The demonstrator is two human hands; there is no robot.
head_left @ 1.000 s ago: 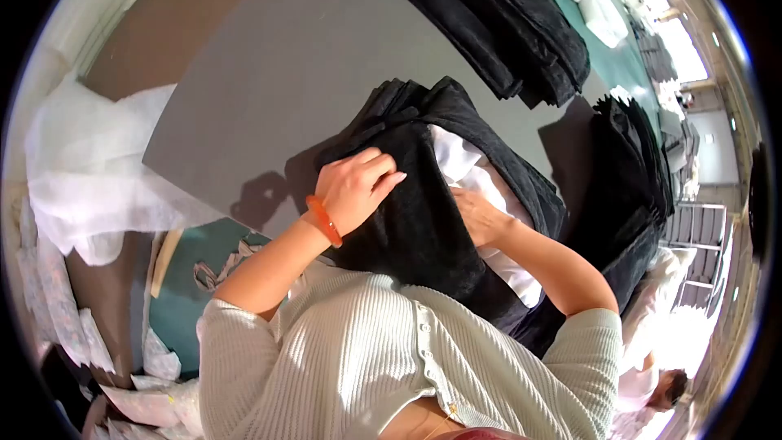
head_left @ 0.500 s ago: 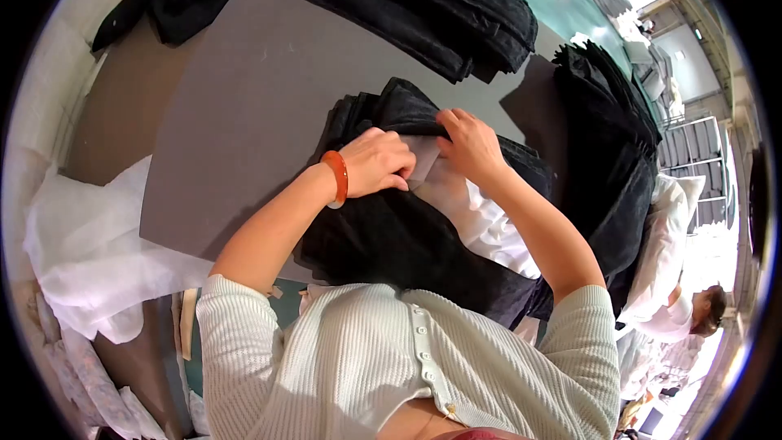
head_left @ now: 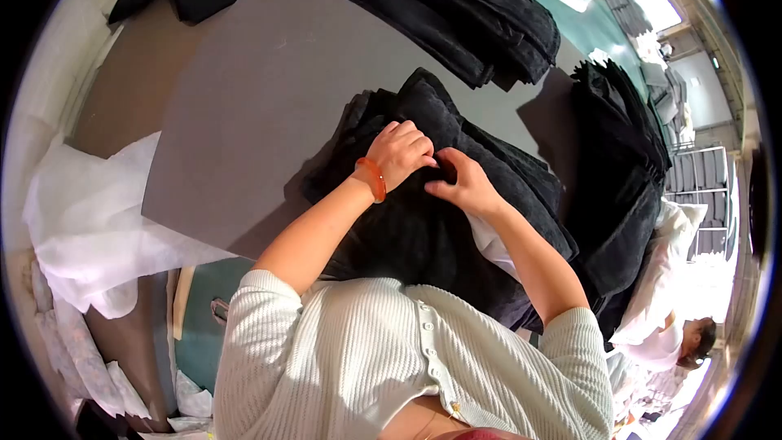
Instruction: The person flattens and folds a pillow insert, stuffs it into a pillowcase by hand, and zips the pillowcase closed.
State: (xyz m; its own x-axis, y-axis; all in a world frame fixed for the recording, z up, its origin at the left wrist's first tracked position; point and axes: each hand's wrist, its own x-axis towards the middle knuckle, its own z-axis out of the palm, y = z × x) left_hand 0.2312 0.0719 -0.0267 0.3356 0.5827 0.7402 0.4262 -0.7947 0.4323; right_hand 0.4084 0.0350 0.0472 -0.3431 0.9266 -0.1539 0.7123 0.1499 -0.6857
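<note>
A black plush cloth (head_left: 391,236) lies over a stack of similar black pieces in front of me, most of its white underside covered. My left hand (head_left: 399,153), with an orange bangle on the wrist, has its fingers closed at the cloth's upper middle. Close beside it on the right, my right hand (head_left: 466,183) curls its thumb and fingers around black cloth; the fingertips are partly hidden in the dark fabric. A strip of white fabric (head_left: 491,244) shows below my right wrist.
Another pile of black cloths (head_left: 456,12) lies at the table's far side, and a tall black heap (head_left: 615,163) stands to the right. White fabric (head_left: 90,220) hangs at the left edge of the grey table (head_left: 236,114). Another person (head_left: 680,342) is at the far right.
Both hands have come closer together, the left moving right and the right moving down. Black cloth has been drawn over most of the white area between them.
</note>
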